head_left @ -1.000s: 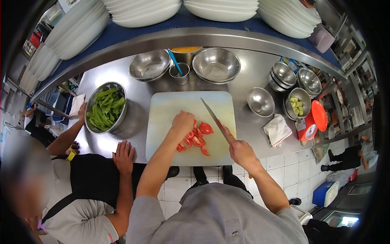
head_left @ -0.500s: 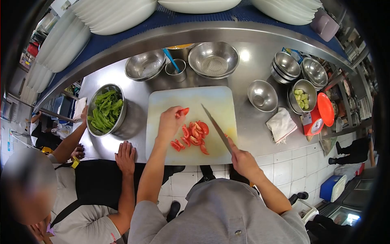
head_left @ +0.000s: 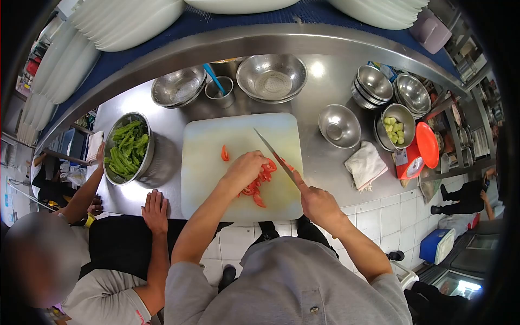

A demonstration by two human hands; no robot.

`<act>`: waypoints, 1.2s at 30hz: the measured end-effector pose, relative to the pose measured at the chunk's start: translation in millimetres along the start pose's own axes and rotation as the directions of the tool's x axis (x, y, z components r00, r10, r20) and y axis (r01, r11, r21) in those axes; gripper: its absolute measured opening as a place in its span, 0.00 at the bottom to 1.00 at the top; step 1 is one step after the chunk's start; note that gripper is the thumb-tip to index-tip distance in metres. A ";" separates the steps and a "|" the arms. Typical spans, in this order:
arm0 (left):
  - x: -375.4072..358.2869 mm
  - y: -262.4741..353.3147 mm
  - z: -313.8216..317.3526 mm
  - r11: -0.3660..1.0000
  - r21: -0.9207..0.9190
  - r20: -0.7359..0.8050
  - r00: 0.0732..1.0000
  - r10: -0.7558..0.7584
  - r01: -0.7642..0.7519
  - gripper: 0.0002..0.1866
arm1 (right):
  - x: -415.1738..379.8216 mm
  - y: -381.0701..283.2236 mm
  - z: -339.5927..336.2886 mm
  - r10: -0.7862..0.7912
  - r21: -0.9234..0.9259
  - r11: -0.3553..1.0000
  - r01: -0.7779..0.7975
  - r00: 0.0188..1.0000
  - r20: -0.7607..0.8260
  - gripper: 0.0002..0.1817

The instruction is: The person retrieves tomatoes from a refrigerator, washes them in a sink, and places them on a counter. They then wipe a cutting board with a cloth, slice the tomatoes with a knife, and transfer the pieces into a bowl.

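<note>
My right hand [head_left: 320, 205] is wrapped round the handle of a long kitchen knife [head_left: 273, 153]; its blade slants up and left over the white cutting board [head_left: 208, 179]. On the pile of cut tomato wedges [head_left: 260, 199] rests my left hand [head_left: 246, 169], fingers curled down against the tomato, fingertips partly hidden. A single tomato wedge [head_left: 225, 153] lies apart, up and left of that hand. Another bit of tomato [head_left: 287, 164] shows just beyond the blade, close to my right hand.
Left of the board stands a perforated steel bowl [head_left: 150, 157] of green vegetable pieces. Steel bowls [head_left: 272, 76] line the back under a plate shelf [head_left: 244, 42]. At right are a small bowl [head_left: 339, 126], a cloth [head_left: 366, 165] and a red scale [head_left: 409, 162]. A co-worker's hand [head_left: 155, 210] touches the table edge.
My left hand has moved down and right onto the tomato pile. One wedge now lies alone on the board's upper left. The knife stays in my right hand, and the view has shifted slightly.
</note>
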State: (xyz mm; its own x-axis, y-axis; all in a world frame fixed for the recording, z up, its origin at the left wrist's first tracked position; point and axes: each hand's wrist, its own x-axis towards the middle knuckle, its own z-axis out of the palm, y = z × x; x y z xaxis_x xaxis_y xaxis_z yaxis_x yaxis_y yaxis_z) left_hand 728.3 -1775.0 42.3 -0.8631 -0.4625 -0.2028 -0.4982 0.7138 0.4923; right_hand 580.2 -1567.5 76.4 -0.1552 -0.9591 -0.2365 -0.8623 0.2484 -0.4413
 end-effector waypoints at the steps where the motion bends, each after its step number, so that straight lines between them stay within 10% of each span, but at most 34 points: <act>1: 5.3 -4.2 3.3 0.998 0.048 0.018 0.999 0.032 -0.033 0.10 | 1.0 0.3 1.2 -0.013 0.000 1.000 0.013 1.000 0.013 0.41; 24: -12.2 -34.7 7.3 0.962 -0.082 -0.189 0.952 0.242 -0.261 0.05 | 46.9 -18.8 54.8 0.019 -0.006 1.000 -0.019 0.998 0.062 0.42; 29: -83.3 -57.0 -57.7 0.945 -0.295 -0.282 0.932 -0.225 0.139 0.12 | 39.9 -13.9 18.8 -0.034 0.036 0.999 0.035 0.999 -0.037 0.40; 36: -133.5 -30.2 93.1 0.869 -0.405 -0.535 0.698 -0.477 0.283 0.48 | 14.1 -12.2 53.1 0.142 -0.142 0.977 -0.161 0.981 -0.134 0.41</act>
State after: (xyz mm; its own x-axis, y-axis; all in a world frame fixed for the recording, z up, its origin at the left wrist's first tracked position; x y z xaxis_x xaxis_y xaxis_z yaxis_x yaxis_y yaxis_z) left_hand 850.8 -1685.8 -24.2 -0.3204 -0.9442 0.0767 -0.6440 0.2765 0.7134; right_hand 614.1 -1576.9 32.5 -0.3392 -0.9236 -0.1788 -0.8858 0.3775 -0.2699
